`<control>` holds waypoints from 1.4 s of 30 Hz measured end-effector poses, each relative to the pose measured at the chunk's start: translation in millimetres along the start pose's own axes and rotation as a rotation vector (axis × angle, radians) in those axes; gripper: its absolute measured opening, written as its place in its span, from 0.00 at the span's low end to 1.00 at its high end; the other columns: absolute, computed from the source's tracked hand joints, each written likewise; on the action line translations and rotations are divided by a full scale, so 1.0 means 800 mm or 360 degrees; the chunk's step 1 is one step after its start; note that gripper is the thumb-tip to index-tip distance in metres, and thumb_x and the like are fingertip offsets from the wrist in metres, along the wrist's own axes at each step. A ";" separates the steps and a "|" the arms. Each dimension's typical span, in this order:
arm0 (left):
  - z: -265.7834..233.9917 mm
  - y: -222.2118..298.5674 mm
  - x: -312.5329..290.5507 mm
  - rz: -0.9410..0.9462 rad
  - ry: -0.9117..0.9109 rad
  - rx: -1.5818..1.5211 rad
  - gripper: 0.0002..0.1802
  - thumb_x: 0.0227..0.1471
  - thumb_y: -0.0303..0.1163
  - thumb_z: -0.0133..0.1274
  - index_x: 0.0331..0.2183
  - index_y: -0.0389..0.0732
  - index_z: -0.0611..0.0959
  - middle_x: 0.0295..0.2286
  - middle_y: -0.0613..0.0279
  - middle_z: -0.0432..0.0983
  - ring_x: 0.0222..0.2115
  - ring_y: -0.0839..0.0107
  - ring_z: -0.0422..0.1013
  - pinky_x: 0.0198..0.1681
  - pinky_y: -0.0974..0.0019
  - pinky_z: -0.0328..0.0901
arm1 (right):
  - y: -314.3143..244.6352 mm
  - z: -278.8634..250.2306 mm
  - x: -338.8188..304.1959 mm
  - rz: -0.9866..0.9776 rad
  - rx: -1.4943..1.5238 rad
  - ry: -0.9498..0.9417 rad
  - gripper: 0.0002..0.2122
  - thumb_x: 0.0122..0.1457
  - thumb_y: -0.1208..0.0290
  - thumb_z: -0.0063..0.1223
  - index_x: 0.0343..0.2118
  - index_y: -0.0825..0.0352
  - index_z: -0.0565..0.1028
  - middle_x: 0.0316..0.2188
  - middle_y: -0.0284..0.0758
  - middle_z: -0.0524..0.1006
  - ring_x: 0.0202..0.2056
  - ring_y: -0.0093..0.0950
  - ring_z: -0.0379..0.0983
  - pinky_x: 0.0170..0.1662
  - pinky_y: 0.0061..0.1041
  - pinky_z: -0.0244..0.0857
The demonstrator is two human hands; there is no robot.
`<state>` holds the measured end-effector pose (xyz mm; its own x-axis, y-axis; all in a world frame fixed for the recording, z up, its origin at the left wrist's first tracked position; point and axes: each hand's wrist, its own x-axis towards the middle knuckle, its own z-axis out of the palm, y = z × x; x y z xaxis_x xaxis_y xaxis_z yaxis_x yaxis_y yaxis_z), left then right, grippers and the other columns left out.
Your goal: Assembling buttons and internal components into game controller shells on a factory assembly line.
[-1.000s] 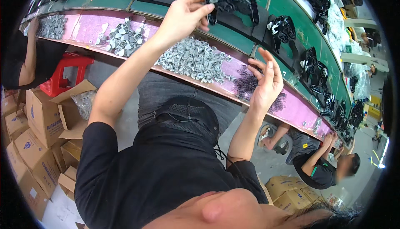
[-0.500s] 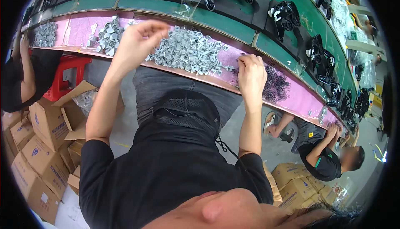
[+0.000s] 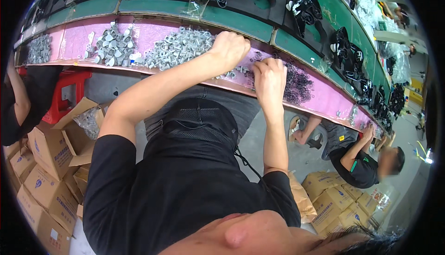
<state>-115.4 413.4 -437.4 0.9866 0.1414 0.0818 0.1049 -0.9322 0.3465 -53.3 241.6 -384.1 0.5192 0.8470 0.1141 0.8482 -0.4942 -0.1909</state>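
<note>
My left hand (image 3: pixel 229 50) is over the pink-covered work surface (image 3: pixel 324 81), its fingers curled closed at the right end of a heap of small grey plastic parts (image 3: pixel 174 48). Close to its right, my right hand (image 3: pixel 270 78) bends its fingertips together at the edge of a spread of tiny black ring-like pieces (image 3: pixel 298 84). Whatever either hand pinches is hidden behind the fingers or too small to make out. A few grey pieces (image 3: pixel 242 69) lie in the gap between the hands.
Farther left are grey rounded caps (image 3: pixel 116 46). Beyond the pink strip, a green line (image 3: pixel 250 25) bears black foam trays with glossy black shells (image 3: pixel 304 11). Cardboard boxes (image 3: pixel 50 185) stack at lower left, near a red stool (image 3: pixel 69 88). A co-worker (image 3: pixel 361 162) sits at right.
My left hand has moved right, from above the grey heap to beside my right hand, and its fingers have curled in. My right hand stays by the black pieces. The view has shifted slightly.
</note>
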 end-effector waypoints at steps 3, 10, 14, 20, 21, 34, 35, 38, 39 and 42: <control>0.006 -0.011 0.000 0.0061 0.0074 -0.0097 0.06 0.50 0.30 0.58 0.26 0.39 0.86 0.25 0.50 0.84 0.28 0.55 0.83 0.32 0.54 0.76 | 0.013 0.020 0.005 -0.0065 -0.0280 0.0263 0.07 0.56 0.75 0.62 0.36 0.69 0.84 0.37 0.37 0.81 0.44 0.37 0.74 0.50 0.38 0.65; 0.006 -0.013 -0.016 0.0070 0.0102 -0.0062 0.07 0.48 0.31 0.61 0.29 0.38 0.83 0.29 0.50 0.82 0.34 0.53 0.81 0.36 0.52 0.76 | 0.008 0.033 0.013 -0.0223 -0.0469 -0.0015 0.07 0.52 0.74 0.56 0.31 0.69 0.82 0.41 0.42 0.77 0.49 0.39 0.71 0.57 0.43 0.61; -0.017 -0.019 -0.041 0.0111 0.0218 -0.0349 0.13 0.51 0.31 0.59 0.39 0.37 0.85 0.37 0.52 0.82 0.40 0.54 0.79 0.41 0.53 0.75 | 0.007 0.034 0.018 -0.0186 -0.0466 -0.0133 0.07 0.51 0.74 0.58 0.32 0.68 0.84 0.43 0.42 0.77 0.51 0.39 0.70 0.58 0.44 0.60; -0.051 -0.030 -0.076 -0.0292 0.0095 -0.1259 0.16 0.59 0.29 0.58 0.49 0.37 0.85 0.35 0.59 0.82 0.32 0.70 0.76 0.38 0.65 0.72 | 0.013 0.044 0.018 -0.0209 0.0499 0.0297 0.07 0.53 0.78 0.62 0.35 0.70 0.81 0.43 0.40 0.82 0.51 0.39 0.75 0.57 0.42 0.63; -0.054 -0.031 -0.080 -0.0493 -0.0007 -0.1553 0.15 0.62 0.29 0.58 0.49 0.36 0.85 0.34 0.63 0.81 0.31 0.76 0.74 0.38 0.69 0.70 | 0.011 0.045 0.018 -0.0035 0.0733 0.0276 0.08 0.54 0.79 0.65 0.38 0.70 0.82 0.39 0.38 0.84 0.46 0.39 0.78 0.53 0.37 0.68; -0.049 -0.034 -0.099 -0.0277 0.0281 -0.1356 0.10 0.63 0.28 0.59 0.45 0.38 0.88 0.38 0.62 0.81 0.32 0.70 0.77 0.37 0.67 0.72 | 0.005 0.048 0.029 0.0637 0.1545 0.0112 0.08 0.61 0.79 0.66 0.42 0.74 0.82 0.32 0.33 0.84 0.34 0.18 0.78 0.39 0.17 0.71; -0.047 -0.033 -0.099 -0.0217 0.0338 -0.1167 0.10 0.61 0.28 0.60 0.44 0.39 0.88 0.39 0.60 0.81 0.33 0.65 0.78 0.38 0.65 0.72 | 0.002 0.047 0.030 0.0636 0.1544 0.0109 0.08 0.61 0.79 0.66 0.42 0.74 0.82 0.32 0.33 0.84 0.34 0.18 0.78 0.39 0.17 0.71; -0.043 -0.033 -0.102 -0.0141 0.0327 -0.0838 0.10 0.58 0.28 0.62 0.43 0.40 0.88 0.40 0.57 0.81 0.33 0.59 0.79 0.38 0.60 0.73 | -0.005 0.041 0.033 0.0767 0.1717 0.0082 0.07 0.62 0.79 0.65 0.41 0.75 0.81 0.32 0.34 0.84 0.31 0.18 0.78 0.37 0.15 0.70; -0.044 -0.032 -0.102 -0.0122 0.0260 -0.0698 0.11 0.57 0.29 0.63 0.43 0.39 0.88 0.40 0.57 0.81 0.33 0.57 0.79 0.38 0.57 0.73 | -0.006 0.040 0.033 0.0821 0.1814 0.0056 0.07 0.63 0.79 0.65 0.42 0.76 0.80 0.32 0.34 0.84 0.30 0.19 0.79 0.35 0.15 0.71; -0.054 -0.009 -0.092 -0.0202 0.0511 -0.0846 0.13 0.55 0.30 0.65 0.42 0.37 0.87 0.39 0.56 0.82 0.32 0.58 0.79 0.38 0.58 0.73 | -0.007 0.041 0.032 0.0834 0.1947 0.0025 0.08 0.63 0.80 0.64 0.43 0.76 0.80 0.31 0.35 0.84 0.28 0.19 0.79 0.33 0.16 0.72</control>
<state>-194.4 423.9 -405.2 0.8751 0.4100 0.2570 0.0610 -0.6204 0.7819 -48.3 272.2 -412.5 0.7612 0.6056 -0.2320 -0.0871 -0.2589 -0.9620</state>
